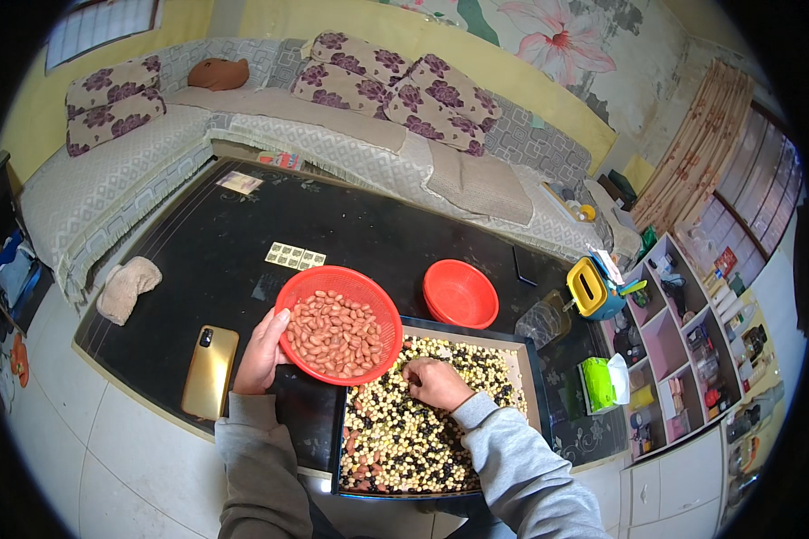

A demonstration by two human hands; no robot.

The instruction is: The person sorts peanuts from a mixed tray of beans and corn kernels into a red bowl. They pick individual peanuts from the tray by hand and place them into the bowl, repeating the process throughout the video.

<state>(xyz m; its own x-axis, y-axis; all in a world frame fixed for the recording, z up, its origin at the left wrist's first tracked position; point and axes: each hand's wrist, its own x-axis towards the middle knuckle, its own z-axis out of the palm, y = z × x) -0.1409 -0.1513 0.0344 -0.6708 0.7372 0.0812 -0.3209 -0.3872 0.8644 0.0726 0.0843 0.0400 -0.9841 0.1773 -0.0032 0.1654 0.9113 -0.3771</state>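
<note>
My left hand (264, 350) grips the rim of a red plastic basket (396, 337) that holds many reddish-skinned peanuts (334, 330). The basket is tilted and overlaps the back left corner of a shallow cardboard box (531, 384). Spread across the box are mixed pale yellow and black beans (411, 438), with some peanuts (364, 471) among them along the left side. Over the beans, near the basket, is my right hand (438, 384), its fingers curled downward. Whether anything sits between those fingertips is hidden. Behind the box stands a red plastic bowl (462, 293), apparently stacked with another.
On the black table (377, 222) lie a gold smartphone (210, 370), a beige cloth (129, 290) and a printed sticker sheet (294, 256). To the right stand a clear plastic container (543, 320), a tissue holder (596, 296), a green tissue pack (600, 384) and a cubby shelf (667, 343).
</note>
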